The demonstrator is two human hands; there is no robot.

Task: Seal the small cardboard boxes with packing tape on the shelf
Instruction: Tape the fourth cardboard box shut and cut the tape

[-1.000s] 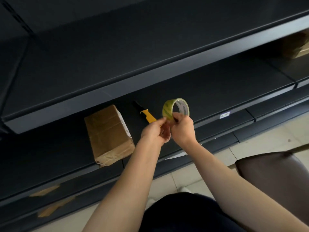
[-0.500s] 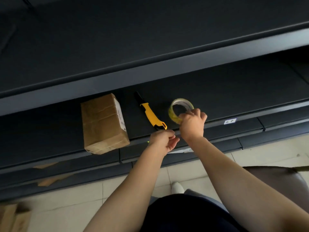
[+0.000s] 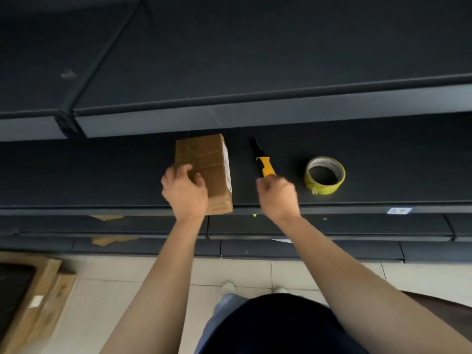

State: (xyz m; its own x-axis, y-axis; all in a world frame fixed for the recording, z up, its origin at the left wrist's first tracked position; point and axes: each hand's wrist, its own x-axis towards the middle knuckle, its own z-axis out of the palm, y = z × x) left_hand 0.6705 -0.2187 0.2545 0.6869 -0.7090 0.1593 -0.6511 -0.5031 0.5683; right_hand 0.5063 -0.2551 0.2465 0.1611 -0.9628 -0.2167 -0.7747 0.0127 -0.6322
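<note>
Dark grey metal shelving fills most of what I can see: an upper shelf [image 3: 255, 60] juts out overhead, and below it runs the shelf [image 3: 102, 180] that carries the things, with two lower ledges stepping down toward the floor [image 3: 115, 302], which is pale beige tile. Flattened brown cartons [image 3: 46, 290] lie on the tiles at the lower left, and a few cardboard scraps [image 3: 112, 240] sit on the lower ledges.

The small cardboard box [image 3: 209, 159] lies flat on the shelf near its front edge, long side running front to back, a white label down its right face. The left hand [image 3: 185, 194] grips the near left part of it, fingers bent over the top. The right hand [image 3: 278, 195] is blurred and curled at the near end of the knife; I cannot tell whether it has closed on the handle.

The roll of packing tape [image 3: 324, 176], yellowish, lies flat on the shelf to the right, apart from both hands. The yellow-handled knife [image 3: 265, 167] lies between box and roll, dark blade end pointing to the back. A small white tag [image 3: 399, 211] is stuck on the shelf's front lip.

Half a second ago the right hand had the roll standing on edge in its fingers; now the roll is let go and lying flat, and that hand has gone left to the knife. The left hand, then hanging before the shelf edge, has moved onto the box
</note>
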